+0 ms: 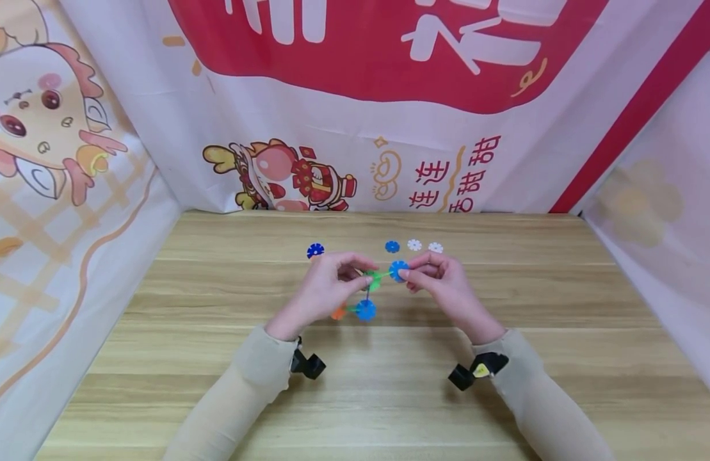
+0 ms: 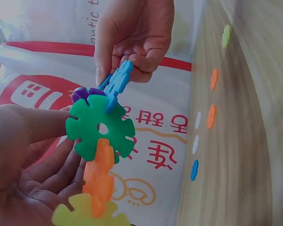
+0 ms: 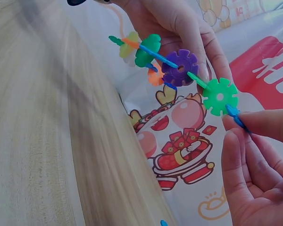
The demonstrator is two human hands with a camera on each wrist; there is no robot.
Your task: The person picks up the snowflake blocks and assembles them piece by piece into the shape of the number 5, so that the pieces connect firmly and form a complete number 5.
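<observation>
A chain of notched plastic snowflake discs hangs above the table between both hands. My left hand (image 1: 322, 285) grips it near a light green disc (image 3: 211, 100), its fingers behind a purple disc (image 3: 171, 75). In the left wrist view, a dark green disc (image 2: 82, 120), an orange disc (image 2: 96, 181) and a yellow disc (image 2: 78, 214) are slotted together. My right hand (image 1: 447, 285) pinches a blue disc (image 1: 397, 266) between thumb and fingertips. That disc's edge meets the light green one; how deep it sits in the slot cannot be told.
Along the far part of the wooden table (image 1: 372, 397) lie loose discs: a dark blue one (image 1: 315, 247), a blue one (image 1: 392, 243), and two white ones (image 1: 414, 241). The left wrist view also has two orange discs (image 2: 214, 79) and a yellow-green disc (image 2: 226, 36). Printed cloth walls stand around.
</observation>
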